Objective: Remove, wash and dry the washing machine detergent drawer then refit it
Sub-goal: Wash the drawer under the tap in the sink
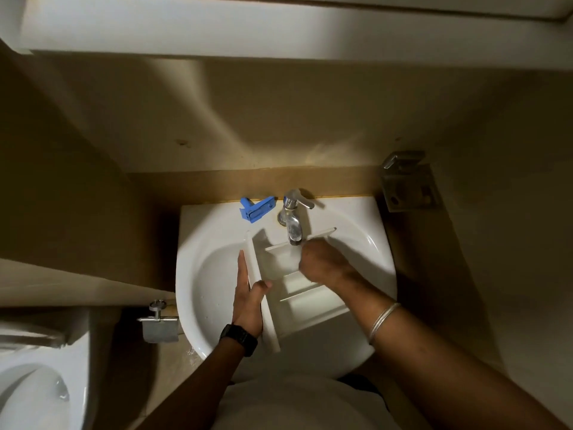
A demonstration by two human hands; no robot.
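Note:
The white detergent drawer (305, 301) lies across the white sink (198, 243), its far compartment under the chrome tap (293, 223). My left hand (248, 301) holds the drawer's front panel, fingers flat along its outer face and thumb hooked over the edge. My right hand (324, 263) is down inside the far compartment just below the spout, fingers curled and hidden from view. A blue plastic insert (257, 208) lies on the sink's back rim, left of the tap.
A toilet (34, 386) stands at lower left, with a metal paper holder (159, 324) beside the sink. A metal bracket (407, 183) is fixed to the wall at the sink's right. Beige walls close in on both sides.

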